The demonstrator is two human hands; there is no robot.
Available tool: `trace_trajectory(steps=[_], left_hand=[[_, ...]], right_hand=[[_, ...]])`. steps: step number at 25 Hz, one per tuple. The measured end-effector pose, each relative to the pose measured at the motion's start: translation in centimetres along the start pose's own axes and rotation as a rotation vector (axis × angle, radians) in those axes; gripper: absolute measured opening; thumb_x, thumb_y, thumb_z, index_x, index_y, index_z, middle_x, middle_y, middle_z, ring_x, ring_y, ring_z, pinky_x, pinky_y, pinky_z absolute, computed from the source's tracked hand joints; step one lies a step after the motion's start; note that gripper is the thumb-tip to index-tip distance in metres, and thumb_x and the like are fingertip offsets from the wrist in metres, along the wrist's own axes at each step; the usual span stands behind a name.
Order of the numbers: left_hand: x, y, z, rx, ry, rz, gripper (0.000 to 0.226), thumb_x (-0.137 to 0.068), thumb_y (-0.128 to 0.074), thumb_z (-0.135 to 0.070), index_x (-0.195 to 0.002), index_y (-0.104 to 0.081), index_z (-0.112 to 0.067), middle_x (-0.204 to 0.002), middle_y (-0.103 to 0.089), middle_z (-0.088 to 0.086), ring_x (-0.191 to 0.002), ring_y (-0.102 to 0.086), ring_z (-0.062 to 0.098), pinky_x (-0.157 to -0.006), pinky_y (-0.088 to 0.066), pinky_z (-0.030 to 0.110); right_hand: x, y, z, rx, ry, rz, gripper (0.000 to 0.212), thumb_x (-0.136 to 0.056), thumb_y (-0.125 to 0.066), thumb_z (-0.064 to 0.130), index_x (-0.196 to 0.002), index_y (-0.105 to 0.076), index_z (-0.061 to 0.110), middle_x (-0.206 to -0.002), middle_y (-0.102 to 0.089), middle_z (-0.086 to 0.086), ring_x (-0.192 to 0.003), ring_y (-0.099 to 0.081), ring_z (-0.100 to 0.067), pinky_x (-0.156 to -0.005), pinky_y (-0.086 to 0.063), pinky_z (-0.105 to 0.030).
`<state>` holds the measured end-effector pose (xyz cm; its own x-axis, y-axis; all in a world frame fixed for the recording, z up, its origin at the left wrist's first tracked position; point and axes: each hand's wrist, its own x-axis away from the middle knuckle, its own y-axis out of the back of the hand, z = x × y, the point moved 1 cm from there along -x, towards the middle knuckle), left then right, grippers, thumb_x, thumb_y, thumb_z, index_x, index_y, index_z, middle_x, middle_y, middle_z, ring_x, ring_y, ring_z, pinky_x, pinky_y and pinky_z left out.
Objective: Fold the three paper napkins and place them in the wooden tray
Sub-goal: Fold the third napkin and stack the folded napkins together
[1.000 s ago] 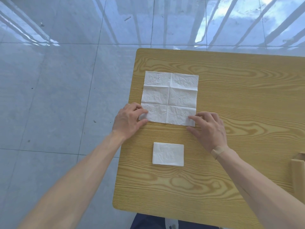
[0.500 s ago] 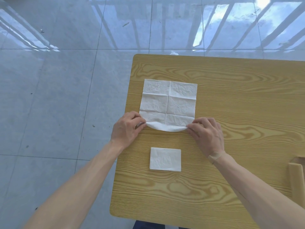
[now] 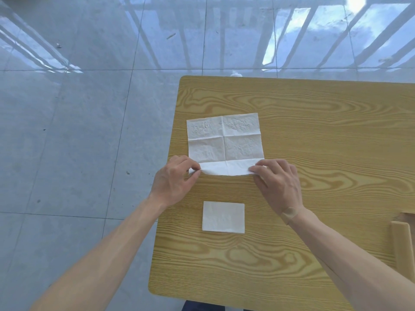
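Open napkin | desk centre, beyond folded napkin | left hand, right hand: each grip pinched shut on a near corner | carry both corners level to far edge, then crease | wooden tray right of folded napkin.

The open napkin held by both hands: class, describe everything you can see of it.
The open napkin is thin white paper, embossed and slightly crinkled, marked by one lengthwise crease and crosswise creases. It lies flat on the wooden table near the table's left edge. Its near strip is turned up and over toward the far side, bowed along the fold. The left hand pinches the near left corner, the right hand the near right corner. Nothing else touches it.
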<state>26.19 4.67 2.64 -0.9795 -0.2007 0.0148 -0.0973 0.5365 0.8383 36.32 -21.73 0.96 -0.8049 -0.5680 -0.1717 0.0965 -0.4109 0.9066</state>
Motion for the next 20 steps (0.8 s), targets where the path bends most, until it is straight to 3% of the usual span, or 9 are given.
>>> trace_trajectory(steps=[6,10,13,17,20], left_hand=[[0.9,-0.2,0.1,-0.139,-0.119,-0.025,0.026,-0.077,-0.076,-0.011,-0.099,-0.063,-0.018,-0.096,-0.068,-0.004,-0.097,-0.060,0.022,-0.067,-0.047,0.029],[0.7,-0.6,0.1,-0.180,-0.119,-0.016,0.035,-0.073,-0.079,-0.012,-0.104,-0.064,-0.017,-0.102,-0.066,-0.001,-0.100,-0.060,0.026,-0.076,-0.052,0.040],[0.6,-0.7,0.0,-0.175,-0.102,0.004,0.039,-0.073,-0.081,-0.025,-0.107,-0.063,-0.019,-0.106,-0.064,-0.002,-0.102,-0.059,0.026,-0.080,-0.052,0.044],[1.1,-1.2,-0.6,-0.150,-0.113,0.105,0.064,-0.068,-0.081,-0.054,-0.118,-0.058,-0.021,-0.117,-0.060,-0.001,-0.106,-0.054,0.024,-0.090,-0.044,0.042],[1.1,-1.7,-1.3,-0.126,-0.121,0.005,0.036,-0.080,-0.078,-0.033,-0.110,-0.064,-0.017,-0.107,-0.066,0.000,-0.099,-0.060,0.024,-0.085,-0.049,0.044]], right_hand=[[0.4,0.7,0.3,-0.132,-0.065,-0.003,0.011,-0.085,-0.074,0.018,-0.093,-0.074,0.024,-0.092,-0.073,0.009,-0.091,-0.062,-0.023,-0.079,-0.041,-0.036],[0.7,1.0,0.5,-0.199,-0.068,0.015,0.009,-0.085,-0.073,0.017,-0.092,-0.074,0.023,-0.091,-0.073,0.009,-0.089,-0.064,-0.021,-0.076,-0.047,-0.041],[0.7,1.6,0.3,-0.229,-0.078,0.007,0.006,-0.085,-0.074,0.016,-0.089,-0.073,0.021,-0.088,-0.073,0.008,-0.086,-0.065,-0.020,-0.073,-0.050,-0.043],[0.6,2.3,-0.1,-0.266,-0.114,-0.009,0.004,-0.085,-0.075,0.018,-0.087,-0.073,0.020,-0.086,-0.074,0.009,-0.079,-0.057,-0.009,-0.071,-0.050,-0.041],[0.6,2.7,-0.3,-0.307,-0.146,0.002,0.004,-0.084,-0.075,0.018,-0.087,-0.074,0.020,-0.086,-0.072,0.013,-0.079,-0.061,-0.012,-0.072,-0.052,-0.041]])
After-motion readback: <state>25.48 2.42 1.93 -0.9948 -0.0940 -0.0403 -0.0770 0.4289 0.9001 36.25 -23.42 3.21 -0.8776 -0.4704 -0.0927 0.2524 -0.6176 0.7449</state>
